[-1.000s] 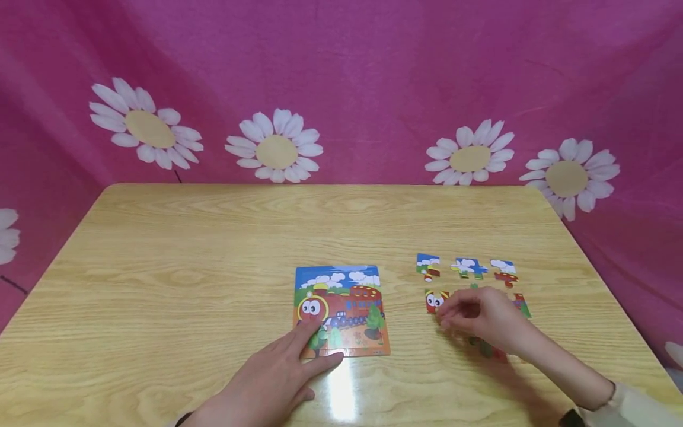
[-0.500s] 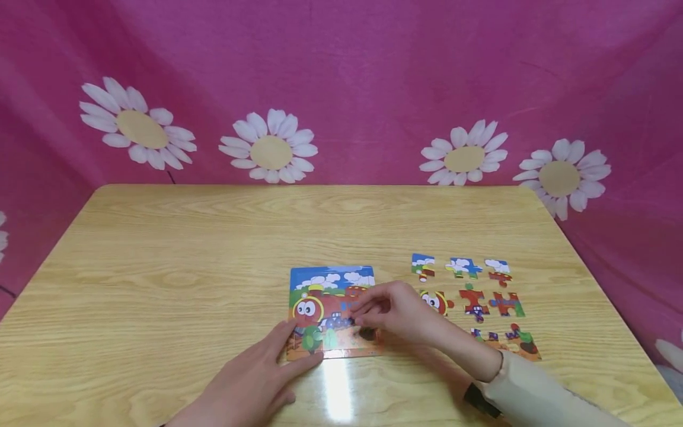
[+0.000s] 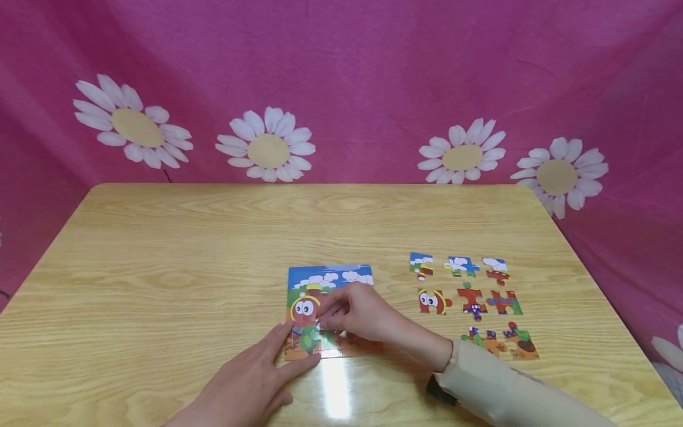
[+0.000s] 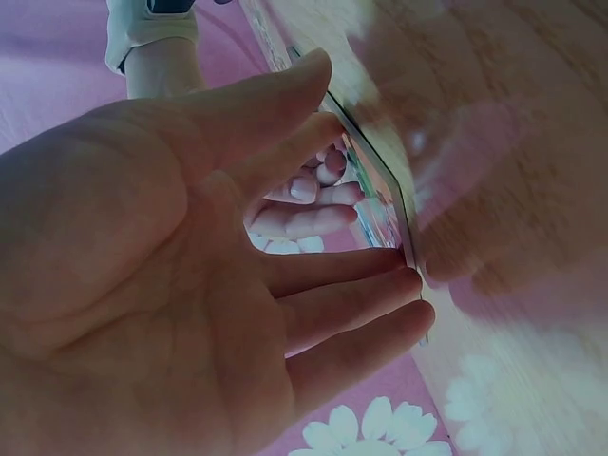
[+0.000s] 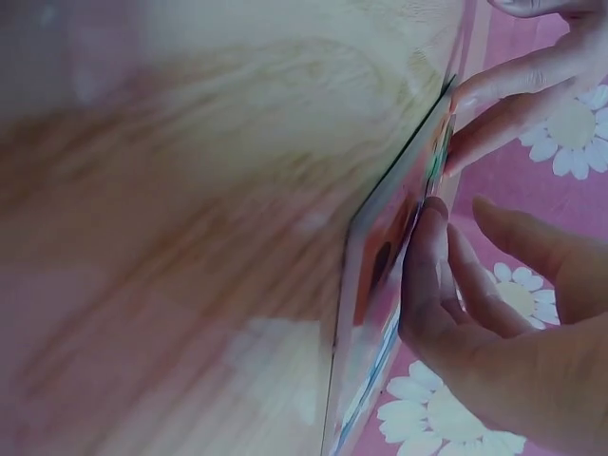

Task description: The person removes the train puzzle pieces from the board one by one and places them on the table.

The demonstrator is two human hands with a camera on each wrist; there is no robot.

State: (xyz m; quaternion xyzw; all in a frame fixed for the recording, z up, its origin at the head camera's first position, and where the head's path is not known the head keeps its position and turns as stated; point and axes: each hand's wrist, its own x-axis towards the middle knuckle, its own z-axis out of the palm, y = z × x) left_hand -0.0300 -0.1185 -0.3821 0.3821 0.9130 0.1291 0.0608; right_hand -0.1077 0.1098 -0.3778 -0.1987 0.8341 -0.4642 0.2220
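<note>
A square picture board [image 3: 329,273] with a cartoon train lies flat on the table. My left hand [image 3: 246,370] is spread, its fingertips resting on the board's left and front edges. Over the board's lower left, the bent fingers of my right hand [image 3: 363,312] pinch a jigsaw puzzle piece [image 3: 308,340] showing a green tree; the fingers partly cover its upper right, and its outline blends with the printed picture. In the right wrist view the right hand [image 5: 513,323] reaches low over the board, close to the left fingers.
Right of the board, loose puzzle pieces lie in rows: a sky piece [image 3: 462,265], an eyes piece [image 3: 431,301], a red train piece [image 3: 472,299], a tree-and-ground piece [image 3: 524,344] and several others. A pink curtain [image 3: 368,89] with daisies hangs behind the wooden table [image 3: 187,255].
My right hand has moved left from beside the loose pieces to the board's lower left, uncovering the pieces beneath it. My left hand has stayed at the board's edge.
</note>
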